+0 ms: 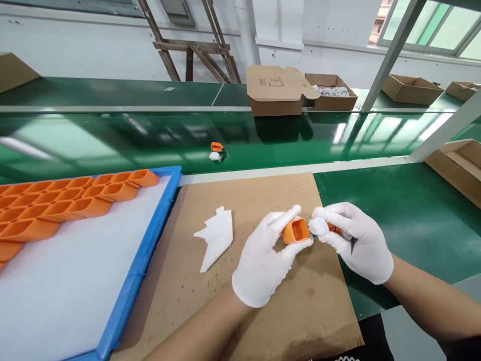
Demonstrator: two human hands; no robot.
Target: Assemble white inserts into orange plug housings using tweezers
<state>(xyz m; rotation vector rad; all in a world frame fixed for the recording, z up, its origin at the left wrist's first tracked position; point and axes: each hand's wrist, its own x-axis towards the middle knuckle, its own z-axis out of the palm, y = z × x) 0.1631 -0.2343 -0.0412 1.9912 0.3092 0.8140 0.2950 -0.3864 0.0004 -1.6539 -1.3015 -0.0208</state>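
Both my hands wear white gloves and work over a brown cardboard sheet [263, 200]. My left hand [263, 260] pinches a small hollow orange plastic shell [296, 231], its open side facing me. My right hand [353, 240] is closed on a small white part [318, 226] with a bit of orange behind the fingers, held right against the shell. A crumpled white cloth [216, 236] lies on the cardboard to the left of my hands.
A blue tray [150, 245] at the left holds several orange shells [63, 203] in rows on a white liner. One orange and white piece [216, 151] lies on the green conveyor belt [150, 140]. Cardboard boxes [278, 93] stand at the far side and at the right.
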